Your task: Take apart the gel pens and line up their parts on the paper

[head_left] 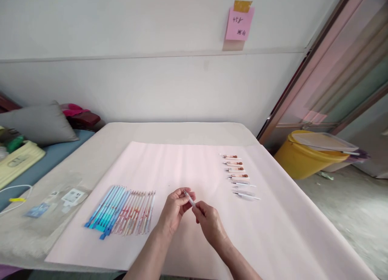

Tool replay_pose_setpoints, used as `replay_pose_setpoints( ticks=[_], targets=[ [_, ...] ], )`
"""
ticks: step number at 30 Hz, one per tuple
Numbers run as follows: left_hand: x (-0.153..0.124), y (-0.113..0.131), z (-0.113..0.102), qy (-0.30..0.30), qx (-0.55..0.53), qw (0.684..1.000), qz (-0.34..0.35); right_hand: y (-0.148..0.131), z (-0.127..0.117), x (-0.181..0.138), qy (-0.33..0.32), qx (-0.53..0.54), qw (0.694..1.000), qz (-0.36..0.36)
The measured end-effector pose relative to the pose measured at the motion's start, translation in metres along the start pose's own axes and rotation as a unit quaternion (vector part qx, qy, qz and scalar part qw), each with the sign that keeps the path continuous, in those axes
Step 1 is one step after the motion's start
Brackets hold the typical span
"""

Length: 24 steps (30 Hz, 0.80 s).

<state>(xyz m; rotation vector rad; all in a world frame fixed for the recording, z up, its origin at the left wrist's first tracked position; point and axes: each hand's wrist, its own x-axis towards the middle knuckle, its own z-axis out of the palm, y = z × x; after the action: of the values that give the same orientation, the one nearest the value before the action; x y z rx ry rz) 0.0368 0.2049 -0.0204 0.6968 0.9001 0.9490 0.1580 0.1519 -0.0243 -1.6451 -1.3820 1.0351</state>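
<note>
A slim whitish pen (190, 199) is held slantwise between both hands above the middle of the pink sheet. The fingers of my left hand (173, 210) pinch its dark-tipped upper end. Its lower end is gripped by my right hand (210, 222), which hides that part. To the left lies a row of blue and teal pens (106, 207), with several pale pens with reddish prints (135, 212) beside them. On the right is a column of short pieces: several brown-ended ones (238, 169) at the far end and whitish ones (246, 195) nearer.
The pink sheet (182, 163) covers much of the table. Clear plastic packaging (65, 197) lies at its left. A grey pillow (38, 122) is farther left. A yellow bin (298, 161) stands beyond the right edge, and a pink note (239, 25) hangs on the wall.
</note>
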Motion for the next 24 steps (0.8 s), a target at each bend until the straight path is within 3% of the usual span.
replay_pose_setpoints(
  ticks=[5, 10, 15, 20, 24],
  targets=[
    [0.0011, -0.0001, -0.0032, 0.093, 0.143, 0.985, 0.017, -0.0014, 0.0002, -0.0007, -0.009, -0.013, 1.000, 0.001],
    [-0.0003, 0.0011, -0.0019, 0.007, 0.028, 1.000, 0.012, -0.0006, -0.0022, -0.0006, 0.000, -0.001, 1.000, -0.002],
    [0.0014, 0.0003, -0.0038, 0.085, 0.149, 0.985, 0.016, -0.0037, -0.0042, -0.0012, -0.012, -0.006, 1.000, 0.006],
    [0.0014, 0.0021, -0.0040, 0.024, 0.063, 0.997, 0.026, -0.0062, -0.0048, -0.0018, -0.012, -0.008, 1.000, 0.008],
    [0.0009, 0.0042, -0.0042, 0.079, 0.148, 0.986, 0.020, -0.0049, -0.0041, -0.0018, -0.017, -0.017, 1.000, 0.008]
  ],
)
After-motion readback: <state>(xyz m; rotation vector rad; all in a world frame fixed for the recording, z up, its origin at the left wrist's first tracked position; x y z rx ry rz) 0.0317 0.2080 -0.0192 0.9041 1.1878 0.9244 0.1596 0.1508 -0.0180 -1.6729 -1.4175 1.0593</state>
